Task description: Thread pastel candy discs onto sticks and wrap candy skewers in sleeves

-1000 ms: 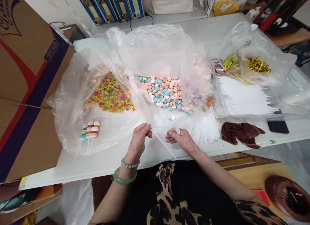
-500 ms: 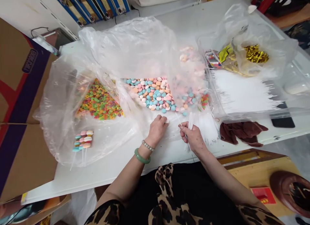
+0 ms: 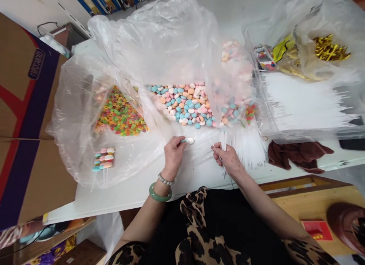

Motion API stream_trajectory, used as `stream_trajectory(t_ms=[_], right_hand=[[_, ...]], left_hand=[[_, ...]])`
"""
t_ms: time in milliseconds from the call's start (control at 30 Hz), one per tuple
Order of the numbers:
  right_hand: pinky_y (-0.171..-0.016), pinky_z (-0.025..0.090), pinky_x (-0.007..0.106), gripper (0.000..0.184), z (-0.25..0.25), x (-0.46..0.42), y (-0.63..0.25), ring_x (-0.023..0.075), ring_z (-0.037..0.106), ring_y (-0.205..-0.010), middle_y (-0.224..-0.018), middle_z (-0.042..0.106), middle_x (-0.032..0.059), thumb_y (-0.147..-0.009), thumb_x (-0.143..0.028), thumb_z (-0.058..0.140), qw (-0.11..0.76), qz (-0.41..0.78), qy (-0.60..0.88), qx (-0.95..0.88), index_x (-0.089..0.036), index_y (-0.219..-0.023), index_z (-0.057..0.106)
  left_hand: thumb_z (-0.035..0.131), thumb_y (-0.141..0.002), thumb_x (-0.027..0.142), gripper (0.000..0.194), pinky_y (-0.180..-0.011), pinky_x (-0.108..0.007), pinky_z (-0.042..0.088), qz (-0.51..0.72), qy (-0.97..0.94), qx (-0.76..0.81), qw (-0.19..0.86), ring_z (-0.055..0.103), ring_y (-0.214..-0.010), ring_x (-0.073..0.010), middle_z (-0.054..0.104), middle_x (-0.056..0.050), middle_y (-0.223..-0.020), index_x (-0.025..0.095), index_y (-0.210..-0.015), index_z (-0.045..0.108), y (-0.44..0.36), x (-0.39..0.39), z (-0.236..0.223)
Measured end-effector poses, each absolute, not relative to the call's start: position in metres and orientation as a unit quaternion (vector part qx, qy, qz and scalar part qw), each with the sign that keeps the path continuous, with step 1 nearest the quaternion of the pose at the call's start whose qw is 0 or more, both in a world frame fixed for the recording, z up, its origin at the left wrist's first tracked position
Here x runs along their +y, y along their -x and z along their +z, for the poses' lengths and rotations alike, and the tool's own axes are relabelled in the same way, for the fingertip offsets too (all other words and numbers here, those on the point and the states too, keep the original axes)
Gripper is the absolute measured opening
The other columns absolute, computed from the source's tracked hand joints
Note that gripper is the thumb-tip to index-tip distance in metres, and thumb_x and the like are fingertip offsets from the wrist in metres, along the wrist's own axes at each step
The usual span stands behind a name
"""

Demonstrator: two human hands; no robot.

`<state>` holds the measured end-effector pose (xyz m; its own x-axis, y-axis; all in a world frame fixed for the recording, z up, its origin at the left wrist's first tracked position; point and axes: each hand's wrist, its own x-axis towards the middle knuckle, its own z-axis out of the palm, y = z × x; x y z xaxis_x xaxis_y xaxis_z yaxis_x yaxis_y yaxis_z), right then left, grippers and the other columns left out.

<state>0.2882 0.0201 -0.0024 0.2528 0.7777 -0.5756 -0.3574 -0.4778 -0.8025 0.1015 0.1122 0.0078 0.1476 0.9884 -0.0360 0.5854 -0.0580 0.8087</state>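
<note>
Fingertips of the left hand (image 3: 173, 154) pinch a blue candy (image 3: 184, 140) over the white counter (image 3: 196, 181), a smooth white candy (image 3: 190, 140) at its right edge. To their right, the right hand (image 3: 230, 160) grips slender white sticks (image 3: 224, 138), fingers curled. The left hand has drawn back leftward since half a second earlier — baring the white candy. Beyond both hands, pastel ovals (image 3: 188, 105) spill from crinkled clear plastic (image 3: 159, 40) — beside small, bright rings (image 3: 122, 116) of candy.
</note>
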Motion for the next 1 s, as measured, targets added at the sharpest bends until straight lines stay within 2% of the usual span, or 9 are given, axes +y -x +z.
stream_trajectory(t_ms=[100, 167, 300, 400, 567, 633, 800, 900, 1000], right_hand=[[-0.033, 0.022, 0.02, 0.023, -0.002, 0.02, -0.288, 0.007, 0.038, -0.033, -0.051, 0.052, -0.0053, -0.073, -0.039, 0.065, 0.483, 0.586, 0.627, -0.173, -0.018, -0.079, 0.056], [-0.033, 0.022, 0.021, 0.023, -0.001, 0.02, -0.288, 0.007, 0.037, -0.033, -0.05, 0.051, -0.0054, -0.073, -0.039, 0.065, 0.48, 0.587, 0.628, -0.173, -0.018, -0.078, 0.055], [-0.033, 0.022, 0.02, 0.023, -0.002, 0.021, -0.288, 0.0072, 0.037, -0.033, -0.05, 0.051, -0.0057, -0.073, -0.039, 0.065, 0.477, 0.592, 0.626, -0.171, -0.019, -0.078, 0.055], [-0.032, 0.023, 0.02, 0.023, -0.004, 0.022, -0.287, 0.0072, 0.038, -0.033, -0.05, 0.051, -0.0058, -0.073, -0.039, 0.065, 0.48, 0.593, 0.624, -0.171, -0.019, -0.079, 0.055], [-0.032, 0.022, 0.02, 0.021, -0.004, 0.024, -0.285, 0.0068, 0.037, -0.033, -0.05, 0.051, -0.0056, -0.073, -0.038, 0.064, 0.479, 0.587, 0.626, -0.185, -0.019, -0.078, 0.055], [-0.032, 0.022, 0.02, 0.022, -0.003, 0.024, -0.285, 0.0068, 0.037, -0.033, -0.05, 0.051, -0.0056, -0.073, -0.038, 0.065, 0.482, 0.59, 0.622, -0.179, -0.018, -0.077, 0.055], [-0.033, 0.022, 0.02, 0.025, 0.004, 0.022, -0.284, 0.0068, 0.037, -0.034, -0.05, 0.051, -0.0053, -0.073, -0.04, 0.066, 0.482, 0.607, 0.609, -0.169, -0.018, -0.08, 0.056], [-0.033, 0.022, 0.02, 0.024, 0.007, 0.021, -0.281, 0.0068, 0.037, -0.034, -0.051, 0.051, -0.0053, -0.073, -0.04, 0.065, 0.476, 0.617, 0.601, -0.178, -0.018, -0.081, 0.057], [-0.034, 0.023, 0.02, 0.023, 0.009, 0.021, -0.278, 0.0066, 0.038, -0.034, -0.051, 0.051, -0.0052, -0.075, -0.039, 0.064, 0.468, 0.621, 0.597, -0.198, -0.017, -0.081, 0.058]], left_hand=[[0.056, -0.083, 0.029, 0.023, -0.07, -0.028, 0.046, 0.27, -0.643, 0.588, 0.41, 0.058, -0.073, -0.0151, 0.065, -0.002, -0.083, 0.021, -0.099, 0.07, -0.104, 0.108, 0.008], [0.054, -0.084, 0.027, 0.023, -0.069, -0.028, 0.046, 0.229, -0.654, 0.578, 0.43, 0.058, -0.071, -0.0149, 0.064, -0.002, -0.081, 0.021, -0.099, 0.07, -0.103, 0.106, 0.006], [0.056, -0.084, 0.022, 0.018, -0.076, -0.028, 0.045, 0.226, -0.725, 0.558, 0.336, 0.058, -0.082, -0.0156, 0.061, -0.004, -0.091, 0.022, -0.093, 0.071, -0.102, 0.105, 0.006], [0.055, -0.087, 0.027, 0.019, -0.073, -0.028, 0.044, 0.219, -0.755, 0.553, 0.277, 0.057, -0.077, -0.0155, 0.058, -0.003, -0.087, 0.021, -0.099, 0.069, -0.11, 0.108, 0.011], [0.054, -0.085, 0.022, 0.012, -0.072, -0.03, 0.041, 0.041, -0.828, 0.524, 0.196, 0.058, -0.081, -0.0198, 0.06, -0.005, -0.083, 0.021, -0.086, 0.066, -0.126, 0.122, 0.013], [0.053, -0.084, 0.021, 0.013, -0.075, -0.031, 0.042, 0.068, -0.809, 0.55, 0.195, 0.058, -0.082, -0.0198, 0.061, -0.005, -0.083, 0.02, -0.088, 0.065, -0.122, 0.13, 0.012], [0.055, -0.085, 0.029, 0.028, -0.073, -0.027, 0.045, 0.24, -0.699, 0.597, 0.312, 0.057, -0.076, -0.0151, 0.063, -0.002, -0.086, 0.018, -0.109, 0.062, -0.091, 0.137, 0.017], [0.055, -0.085, 0.025, 0.019, -0.077, -0.027, 0.046, 0.229, -0.74, 0.555, 0.302, 0.057, -0.082, -0.0155, 0.061, -0.004, -0.091, 0.019, -0.101, 0.064, -0.085, 0.123, 0.016], [0.049, -0.088, 0.018, 0.016, -0.084, -0.029, 0.045, 0.16, -0.815, 0.493, 0.258, 0.057, -0.092, -0.0176, 0.061, -0.006, -0.099, 0.02, -0.097, 0.062, -0.091, 0.104, 0.006]])
